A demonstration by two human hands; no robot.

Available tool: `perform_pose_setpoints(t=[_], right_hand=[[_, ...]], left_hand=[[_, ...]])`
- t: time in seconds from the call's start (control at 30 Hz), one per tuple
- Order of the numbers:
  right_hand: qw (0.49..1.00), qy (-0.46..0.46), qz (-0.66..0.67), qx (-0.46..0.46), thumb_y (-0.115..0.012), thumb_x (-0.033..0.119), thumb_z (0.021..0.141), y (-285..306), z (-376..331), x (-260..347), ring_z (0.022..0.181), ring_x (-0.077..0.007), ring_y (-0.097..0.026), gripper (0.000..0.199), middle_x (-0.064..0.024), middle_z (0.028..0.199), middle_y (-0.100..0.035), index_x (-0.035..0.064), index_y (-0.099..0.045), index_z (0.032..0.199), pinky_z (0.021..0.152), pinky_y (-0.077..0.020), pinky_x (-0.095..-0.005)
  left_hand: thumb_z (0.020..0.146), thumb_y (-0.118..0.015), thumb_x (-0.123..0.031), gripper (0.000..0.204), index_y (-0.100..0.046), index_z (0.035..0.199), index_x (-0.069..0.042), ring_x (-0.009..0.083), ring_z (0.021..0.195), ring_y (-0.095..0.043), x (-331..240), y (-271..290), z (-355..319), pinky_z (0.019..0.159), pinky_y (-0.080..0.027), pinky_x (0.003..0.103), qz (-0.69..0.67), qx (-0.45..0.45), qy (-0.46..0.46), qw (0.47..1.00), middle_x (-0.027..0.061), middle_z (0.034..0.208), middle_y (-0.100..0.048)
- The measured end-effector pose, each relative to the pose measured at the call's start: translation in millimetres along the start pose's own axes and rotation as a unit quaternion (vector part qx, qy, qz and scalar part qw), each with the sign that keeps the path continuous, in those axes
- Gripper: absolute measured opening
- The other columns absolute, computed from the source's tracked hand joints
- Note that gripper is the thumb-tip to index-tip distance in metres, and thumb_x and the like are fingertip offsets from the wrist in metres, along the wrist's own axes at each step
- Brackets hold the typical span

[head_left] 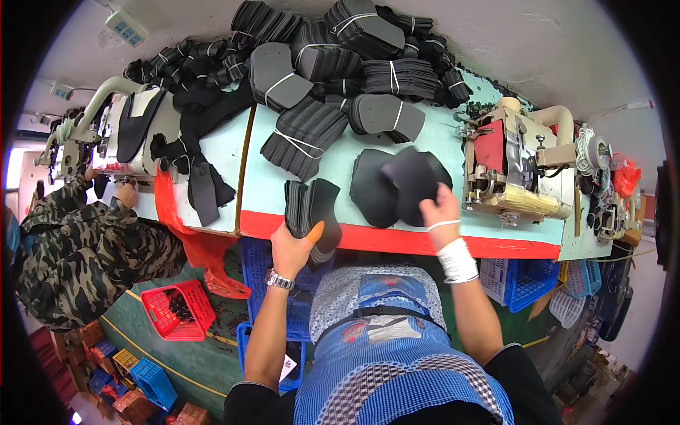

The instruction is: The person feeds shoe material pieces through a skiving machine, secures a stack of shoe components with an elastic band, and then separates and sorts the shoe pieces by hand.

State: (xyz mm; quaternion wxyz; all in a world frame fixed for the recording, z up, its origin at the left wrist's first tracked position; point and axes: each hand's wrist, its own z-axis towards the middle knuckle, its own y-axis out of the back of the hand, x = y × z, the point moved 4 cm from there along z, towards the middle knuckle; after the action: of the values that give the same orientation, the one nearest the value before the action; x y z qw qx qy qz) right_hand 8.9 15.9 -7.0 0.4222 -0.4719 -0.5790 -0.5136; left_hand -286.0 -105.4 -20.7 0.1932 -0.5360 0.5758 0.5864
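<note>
My left hand (pixel 292 249) is closed round a stack of black cut material pieces (pixel 322 209) at the table's front edge. An orange cover sits on its thumb. To the right, my right hand (pixel 443 212), wrapped in white at the wrist, pinches the edge of a dark cut piece (pixel 412 185). That piece is slightly blurred and overlaps other dark pieces below it. One rounded black piece (pixel 372 185) shows on the table to its left. Behind my hands lie bundles of similar pieces tied with white bands, such as a dark bundle (pixel 301 134) and a grey-topped bundle (pixel 388 117).
A sewing machine (pixel 520 163) stands at the right of the pale table (pixel 340 163). Another person in a camouflage top (pixel 85 248) works at a machine on the left. A red plastic bag (pixel 170 202) hangs off the edge. Below are a red basket (pixel 180 312) and a blue crate (pixel 528 283).
</note>
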Motion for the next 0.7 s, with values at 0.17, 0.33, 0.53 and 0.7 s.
perform_pose_setpoints(t=[0.17,0.33,0.53,0.7], right_hand=[[0.932,0.140,-0.324,0.079,-0.077,0.029,0.078,-34.2,-32.2,0.5,0.107,-0.0422,-0.056,0.059,-0.0255,0.111,-0.060,-0.0060,-0.058,0.121,0.095,-0.0457,-0.0449],[0.937,-0.039,-0.134,0.320,-0.081,0.044,0.076,-119.6,-49.2,-11.8,0.096,-0.0312,-0.068,0.076,-0.0239,0.108,-0.065,-0.0082,-0.058,0.126,0.084,-0.0546,-0.0376],[0.956,-0.041,0.038,0.287,-0.074,0.027,0.088,-112.0,-47.1,-17.6,0.085,-0.0163,-0.068,0.043,-0.0154,0.097,-0.071,-0.0066,-0.067,0.114,0.077,-0.0545,-0.0302],[0.961,0.029,-0.060,0.269,-0.070,0.021,0.090,-116.4,-55.5,16.0,0.071,-0.0185,-0.066,0.028,-0.0136,0.085,-0.070,-0.0012,-0.071,0.106,0.066,-0.0515,-0.0299]], left_hand=[[0.076,-0.085,-0.026,0.055,-0.057,0.108,0.009,0.0303,0.080,-0.069,-37.1,-3.2,-2.6,0.075,-0.054,0.038,0.133,0.001,0.026,0.991,0.0203,0.093,-0.070],[0.081,-0.079,-0.006,0.046,-0.052,0.117,0.003,0.0165,0.098,-0.065,0.8,-25.3,9.7,0.082,-0.054,0.030,-0.357,0.130,0.110,0.919,0.0128,0.110,-0.065],[0.087,-0.071,-0.005,0.053,-0.040,0.130,-0.001,0.0172,0.103,-0.062,12.3,-44.6,3.3,0.086,-0.055,0.033,-0.458,0.124,0.155,0.867,0.0109,0.120,-0.057],[0.090,-0.068,-0.016,0.036,-0.057,0.122,-0.003,0.0174,0.097,-0.066,16.8,-44.5,-3.6,0.084,-0.056,0.033,-0.503,0.162,0.135,0.838,0.0081,0.110,-0.066]])
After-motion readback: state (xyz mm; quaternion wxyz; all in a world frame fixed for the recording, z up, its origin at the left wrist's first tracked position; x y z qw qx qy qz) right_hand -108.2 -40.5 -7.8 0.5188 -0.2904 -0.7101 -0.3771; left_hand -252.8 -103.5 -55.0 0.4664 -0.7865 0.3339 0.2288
